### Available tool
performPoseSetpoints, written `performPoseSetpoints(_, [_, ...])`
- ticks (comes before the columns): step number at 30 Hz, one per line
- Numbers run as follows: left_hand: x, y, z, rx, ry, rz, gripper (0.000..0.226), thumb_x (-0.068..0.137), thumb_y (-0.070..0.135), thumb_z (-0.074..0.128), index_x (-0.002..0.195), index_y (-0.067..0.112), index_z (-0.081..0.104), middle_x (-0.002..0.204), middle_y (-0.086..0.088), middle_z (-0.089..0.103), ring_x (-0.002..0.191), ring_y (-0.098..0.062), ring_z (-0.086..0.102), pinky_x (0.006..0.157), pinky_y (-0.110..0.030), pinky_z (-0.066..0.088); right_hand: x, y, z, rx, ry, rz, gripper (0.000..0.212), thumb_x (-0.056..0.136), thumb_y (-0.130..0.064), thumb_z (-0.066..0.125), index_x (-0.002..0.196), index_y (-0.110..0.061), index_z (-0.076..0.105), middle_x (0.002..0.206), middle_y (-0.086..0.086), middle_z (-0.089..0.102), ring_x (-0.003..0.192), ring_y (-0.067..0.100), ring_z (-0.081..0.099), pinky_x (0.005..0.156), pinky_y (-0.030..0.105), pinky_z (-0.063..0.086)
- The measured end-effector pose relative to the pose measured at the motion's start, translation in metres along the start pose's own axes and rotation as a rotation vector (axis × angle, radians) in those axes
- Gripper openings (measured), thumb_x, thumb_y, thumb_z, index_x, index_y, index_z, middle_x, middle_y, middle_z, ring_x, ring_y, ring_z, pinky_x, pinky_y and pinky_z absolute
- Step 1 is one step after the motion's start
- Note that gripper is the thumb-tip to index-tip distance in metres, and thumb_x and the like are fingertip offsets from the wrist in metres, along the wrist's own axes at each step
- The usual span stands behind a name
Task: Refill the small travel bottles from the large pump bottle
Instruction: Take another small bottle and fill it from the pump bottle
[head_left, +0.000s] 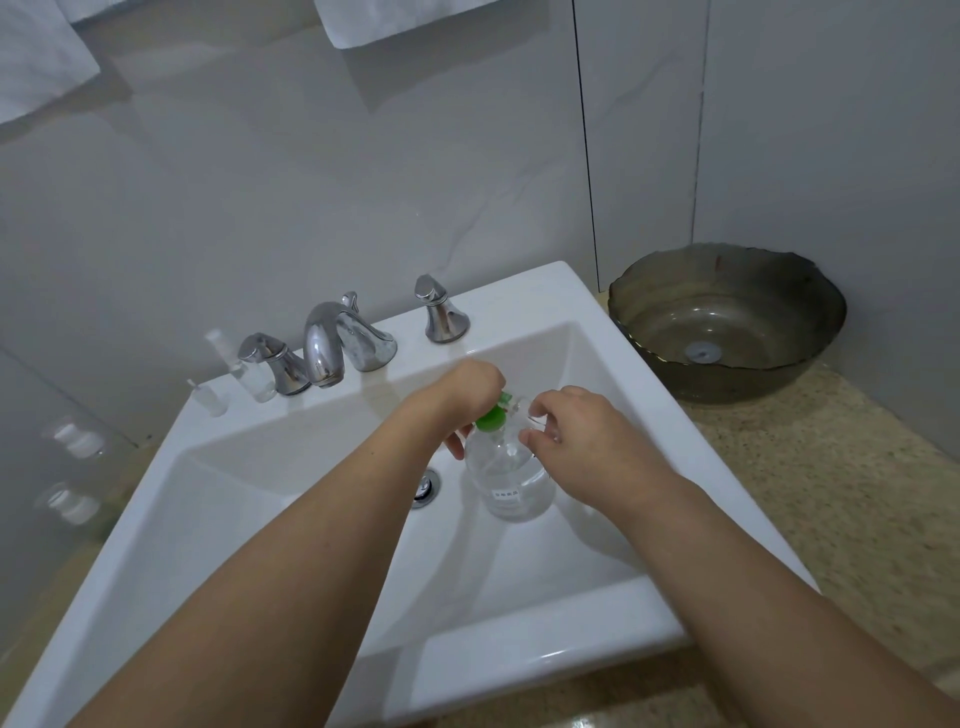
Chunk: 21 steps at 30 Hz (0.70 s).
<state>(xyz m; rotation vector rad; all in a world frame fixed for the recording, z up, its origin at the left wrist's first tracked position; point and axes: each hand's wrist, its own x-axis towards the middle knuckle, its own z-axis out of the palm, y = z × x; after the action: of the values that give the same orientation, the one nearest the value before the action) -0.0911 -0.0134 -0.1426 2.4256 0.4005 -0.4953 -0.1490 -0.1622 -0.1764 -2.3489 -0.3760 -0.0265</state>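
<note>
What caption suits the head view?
Left hand on the green pump, right hand holding a small clear bottle over the sink.

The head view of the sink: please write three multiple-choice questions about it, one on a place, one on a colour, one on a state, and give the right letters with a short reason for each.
1. Where is the large pump bottle?
A. on the counter beside the sink
B. over the white sink basin, close to the drain
C. inside the dark glass bowl

2. What colour is the pump head?
A. green
B. red
C. black

3. What is the left hand doing?
A. hanging open away from the bottle
B. turning a faucet handle
C. resting on the pump head with curled fingers

Answers:
1 B, the clear bottle shows in front of the white basin, just right of the drain.
2 A, the cap under the hand is bright green.
3 C, the left hand covers the pump top, while the right hand holds something small and clear next to it.
</note>
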Motion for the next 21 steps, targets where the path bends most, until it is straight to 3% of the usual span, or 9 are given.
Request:
performPoseSetpoints(5, [0.002, -0.002, 0.001, -0.013, 0.005, -0.008, 0.031, 0.101, 0.017, 0.035, 0.115, 0.002, 0.057, 0.091, -0.015, 0.057, 0.073, -0.030, 0.056, 0.045, -0.032, 0.052, 0.000, 0.001, 0.001, 0.002, 0.001, -0.003, 0.030, 0.093, -0.032, 0.057, 0.117, -0.015, 0.059, 0.107, 0.001, 0.056, 0.096, 0.018, 0.055, 0.082, 0.030, 0.043])
performPoseSetpoints(8, [-0.001, -0.002, -0.003, -0.049, -0.037, -0.046, 0.036, 0.103, 0.036, 0.037, 0.120, 0.010, 0.056, 0.097, -0.010, 0.059, 0.079, -0.029, 0.060, 0.053, -0.036, 0.055, 0.000, 0.000, 0.001, 0.013, 0.004, -0.010, 0.030, 0.093, -0.033, 0.056, 0.118, -0.016, 0.059, 0.108, 0.000, 0.056, 0.096, 0.017, 0.055, 0.083, 0.030, 0.044])
performPoseSetpoints(12, [-0.009, 0.008, -0.026, -0.160, -0.201, -0.155, 0.072, 0.091, 0.075, 0.042, 0.117, 0.011, 0.062, 0.110, -0.012, 0.068, 0.098, -0.038, 0.067, 0.069, -0.049, 0.062, 0.001, -0.003, -0.001, 0.041, 0.051, -0.036, 0.031, 0.094, -0.034, 0.056, 0.120, -0.018, 0.058, 0.104, -0.004, 0.053, 0.093, 0.016, 0.055, 0.085, 0.032, 0.046])
performPoseSetpoints(16, [-0.013, 0.018, -0.039, -0.233, -0.304, -0.261, 0.097, 0.090, 0.083, 0.029, 0.135, 0.002, 0.055, 0.124, -0.021, 0.065, 0.114, -0.050, 0.062, 0.090, -0.062, 0.055, 0.000, -0.004, -0.002, 0.052, 0.076, -0.059, 0.030, 0.094, -0.033, 0.056, 0.120, -0.018, 0.058, 0.102, -0.005, 0.052, 0.089, 0.017, 0.057, 0.084, 0.034, 0.048])
performPoseSetpoints(21, [-0.011, 0.022, -0.022, -0.169, -0.187, -0.266, 0.082, 0.093, 0.077, 0.029, 0.135, 0.010, 0.048, 0.111, -0.018, 0.061, 0.102, -0.046, 0.061, 0.068, -0.060, 0.058, -0.001, -0.004, -0.003, 0.052, 0.068, -0.056, 0.033, 0.094, -0.035, 0.055, 0.123, -0.019, 0.058, 0.109, -0.002, 0.056, 0.092, 0.016, 0.057, 0.084, 0.033, 0.047])
